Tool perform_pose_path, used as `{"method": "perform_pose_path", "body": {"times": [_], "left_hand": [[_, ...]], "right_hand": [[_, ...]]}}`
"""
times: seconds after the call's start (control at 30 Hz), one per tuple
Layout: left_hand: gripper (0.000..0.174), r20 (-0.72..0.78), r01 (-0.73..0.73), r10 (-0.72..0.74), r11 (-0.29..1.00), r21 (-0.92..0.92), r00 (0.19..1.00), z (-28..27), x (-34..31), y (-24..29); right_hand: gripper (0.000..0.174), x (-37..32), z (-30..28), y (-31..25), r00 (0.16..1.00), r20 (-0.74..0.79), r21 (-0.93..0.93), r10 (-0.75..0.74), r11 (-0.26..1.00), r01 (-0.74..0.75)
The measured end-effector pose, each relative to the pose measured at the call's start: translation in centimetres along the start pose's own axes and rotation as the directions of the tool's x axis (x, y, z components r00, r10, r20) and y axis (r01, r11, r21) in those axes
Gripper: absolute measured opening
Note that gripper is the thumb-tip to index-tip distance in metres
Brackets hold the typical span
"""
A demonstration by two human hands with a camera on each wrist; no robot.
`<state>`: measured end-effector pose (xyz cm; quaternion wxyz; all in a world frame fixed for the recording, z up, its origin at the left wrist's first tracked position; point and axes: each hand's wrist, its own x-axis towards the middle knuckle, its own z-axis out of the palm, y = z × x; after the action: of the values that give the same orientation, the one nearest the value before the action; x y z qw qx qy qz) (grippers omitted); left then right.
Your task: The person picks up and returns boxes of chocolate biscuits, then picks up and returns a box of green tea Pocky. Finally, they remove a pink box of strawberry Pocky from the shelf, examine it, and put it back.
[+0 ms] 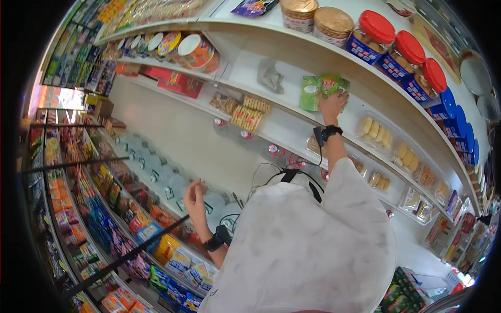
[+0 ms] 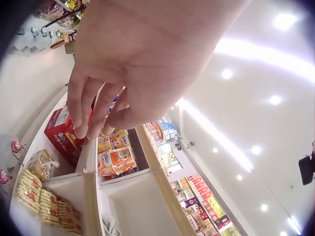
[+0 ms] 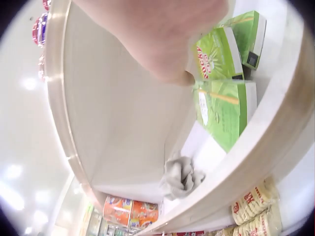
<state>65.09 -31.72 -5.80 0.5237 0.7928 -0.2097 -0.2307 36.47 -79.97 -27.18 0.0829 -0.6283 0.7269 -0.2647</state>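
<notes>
On a white shelf, my right hand (image 1: 334, 105) grips a green Pocky box (image 1: 329, 85), its fingers spread over the box front in the head view. In the right wrist view the hand overlaps one end of that Pocky box (image 3: 215, 55), and its fingertips are hidden. One more green box (image 3: 224, 110) stands beside it on the near side, another (image 3: 248, 37) on the far side. A crumpled grey cloth (image 1: 270, 76) lies on the same shelf. My left hand (image 1: 195, 199) is raised in the air, fingers loosely bent, holding nothing.
Red-lidded jars (image 1: 377, 27) line the shelf above. Packs of pale pastries (image 1: 374, 131) sit right of the boxes, bagged biscuits (image 1: 246, 119) on the shelf below. Instant noodle cups (image 1: 197, 51) stand further left. Large water bottles (image 1: 168, 180) and a snack rack (image 1: 99, 208) are behind the left arm.
</notes>
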Motion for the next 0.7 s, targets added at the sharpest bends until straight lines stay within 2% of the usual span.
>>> {"method": "perform_pose_path", "body": {"times": [0.1,0.2,0.3,0.4,0.5,0.53,0.6,0.63,0.7], "left_hand": [[0.026,-0.040,0.045,-0.045,0.999,0.007,0.998,-0.3,-1.0,-0.3],[0.026,-0.084,0.091,-0.089,0.996,0.010,0.992,-0.4,-2.2,-0.9],[0.027,-0.106,0.149,-0.147,0.989,0.013,0.984,-0.3,-3.7,-0.9],[0.027,-0.134,0.196,-0.196,0.981,-0.014,0.971,0.0,-5.4,-1.7],[0.027,-0.154,0.251,-0.255,0.967,-0.046,0.955,0.3,-8.1,-2.7],[0.027,-0.167,0.258,-0.265,0.964,-0.062,0.950,0.6,-8.7,-2.9],[0.027,-0.197,0.253,-0.268,0.962,-0.098,0.943,0.8,-10.7,-3.4],[0.027,-0.228,0.247,-0.268,0.962,-0.117,0.936,0.7,-12.0,-3.7],[0.027,-0.315,0.238,-0.279,0.958,-0.163,0.907,0.3,-15.4,-3.6]], "right_hand": [[0.084,0.8,-0.2,0.4,0.986,0.160,-0.041,0.046,0.998,-0.040],[0.071,0.3,-0.3,1.0,0.992,0.040,0.039,-0.123,0.992,0.122],[0.059,-0.9,-0.9,1.0,0.998,-0.019,0.307,-0.051,0.950,0.055],[0.048,-2.4,-6.1,-3.3,0.993,-0.088,0.608,-0.079,0.786,0.116],[0.041,-4.6,-7.2,-6.4,0.993,0.084,0.768,-0.083,0.640,-0.011],[0.040,-5.6,-7.5,-7.8,0.976,0.174,0.787,-0.128,0.614,-0.060],[0.040,-8.3,-8.0,-10.8,0.906,0.345,0.812,-0.245,0.562,-0.157],[0.040,-10.3,-8.0,-12.2,0.873,0.387,0.793,-0.296,0.590,-0.152],[0.043,-14.8,-9.1,-15.2,0.752,0.463,0.827,-0.468,0.533,-0.177]]}}
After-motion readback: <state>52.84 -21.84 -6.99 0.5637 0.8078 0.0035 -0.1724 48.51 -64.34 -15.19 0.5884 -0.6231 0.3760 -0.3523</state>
